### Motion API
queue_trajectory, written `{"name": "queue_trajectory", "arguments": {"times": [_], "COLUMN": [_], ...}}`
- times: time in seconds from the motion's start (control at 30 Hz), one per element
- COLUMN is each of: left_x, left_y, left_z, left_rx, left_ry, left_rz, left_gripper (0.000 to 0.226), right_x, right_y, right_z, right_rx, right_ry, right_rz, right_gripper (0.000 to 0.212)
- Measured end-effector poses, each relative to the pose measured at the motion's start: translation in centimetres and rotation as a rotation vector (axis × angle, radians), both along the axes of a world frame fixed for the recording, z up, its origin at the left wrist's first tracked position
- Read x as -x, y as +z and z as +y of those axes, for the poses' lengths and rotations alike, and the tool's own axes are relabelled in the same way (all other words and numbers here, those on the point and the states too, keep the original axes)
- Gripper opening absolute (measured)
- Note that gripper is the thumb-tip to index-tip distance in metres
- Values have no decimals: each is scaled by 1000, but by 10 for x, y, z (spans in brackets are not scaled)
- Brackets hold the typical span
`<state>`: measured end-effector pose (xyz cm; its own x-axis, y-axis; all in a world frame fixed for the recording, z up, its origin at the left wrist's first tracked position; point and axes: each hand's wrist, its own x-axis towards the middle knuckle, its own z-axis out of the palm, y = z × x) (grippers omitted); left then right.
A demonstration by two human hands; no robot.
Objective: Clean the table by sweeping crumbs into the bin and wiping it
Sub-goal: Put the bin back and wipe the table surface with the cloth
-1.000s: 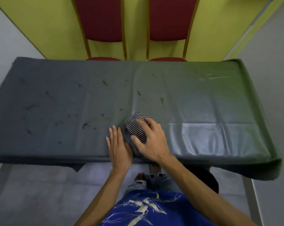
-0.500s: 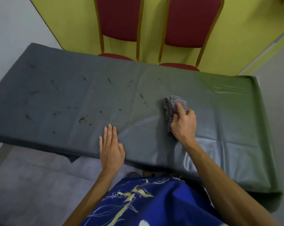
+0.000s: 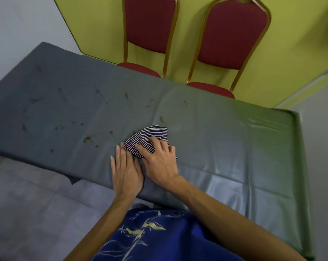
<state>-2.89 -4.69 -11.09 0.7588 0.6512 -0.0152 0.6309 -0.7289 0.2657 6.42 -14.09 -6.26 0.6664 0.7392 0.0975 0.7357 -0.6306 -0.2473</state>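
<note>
A table (image 3: 225, 129) under a dark grey-green cover fills the view. A black-and-white striped cloth (image 3: 146, 137) lies on it near the front edge, pressed down under my right hand (image 3: 159, 161). My left hand (image 3: 126, 170) lies flat on the cover with fingers together, right beside the cloth's left corner. Brown crumbs and smears (image 3: 88, 139) are scattered over the left half of the cover, and a few lie just beyond the cloth. The cover right of the cloth looks shiny. No bin is in view.
Two red chairs with gold frames, one (image 3: 150, 31) and the other (image 3: 233, 36), stand against the yellow wall behind the table's far edge. Grey floor (image 3: 27, 204) lies to the left below the table. The cover hangs over the right end.
My right hand swept the cloth out to the right, then back left to my left hand. The left hand stayed flat near the front edge. The view has tilted.
</note>
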Motion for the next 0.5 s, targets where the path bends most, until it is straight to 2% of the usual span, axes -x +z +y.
{"name": "queue_trajectory", "arguments": {"times": [0.2,0.3,0.4,0.43,0.5], "left_x": [-3,-3,-3,-3,-4], "left_y": [4,5,7,8,9], "left_z": [-2,-2,-3,-3,-3], "left_rx": [-24,-16,-21,-25,-41], "left_ry": [28,23,24,25,26], "left_rz": [4,26,43,48,41], "left_gripper": [61,61,61,61,60], "right_x": [-58,-109,-135,-132,-110], "right_y": [4,7,20,27,37], "right_z": [-28,-38,-29,-21,-3], "right_rx": [97,112,-30,-113,-244], "right_ry": [-7,-144,-387,-389,-230], "right_rz": [-35,-30,111,112,63], "right_gripper": [57,56,53,52,52]}}
